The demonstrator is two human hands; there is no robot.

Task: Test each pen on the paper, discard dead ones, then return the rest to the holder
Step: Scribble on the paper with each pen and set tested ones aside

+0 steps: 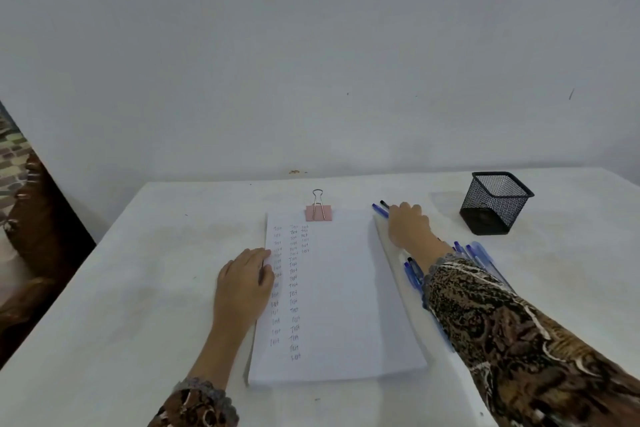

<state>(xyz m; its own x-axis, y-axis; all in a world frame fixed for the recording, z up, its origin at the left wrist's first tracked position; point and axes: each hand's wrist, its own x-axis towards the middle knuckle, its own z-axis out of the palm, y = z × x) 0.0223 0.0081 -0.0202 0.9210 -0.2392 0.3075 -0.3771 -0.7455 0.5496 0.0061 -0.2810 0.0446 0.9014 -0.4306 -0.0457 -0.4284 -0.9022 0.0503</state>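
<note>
A stack of white paper (pixel 346 288) lies on the table, held at its top by a pink binder clip (pixel 318 211), with columns of small "Test" marks down its left side. My left hand (pixel 242 284) rests flat on the paper's left edge and holds nothing. My right hand (pixel 407 224) reaches past the paper's top right corner, its fingers closed over two pens (pixel 381 209), one blue and one black-tipped. Several blue pens (pixel 474 255) lie to the right of the paper, partly hidden under my right sleeve. The black mesh holder (pixel 495 203) stands empty at the back right.
The table (pixel 138 288) is covered in white cloth and meets a white wall at the back. A dark patterned piece of furniture (pixel 27 218) stands beyond the table's left edge.
</note>
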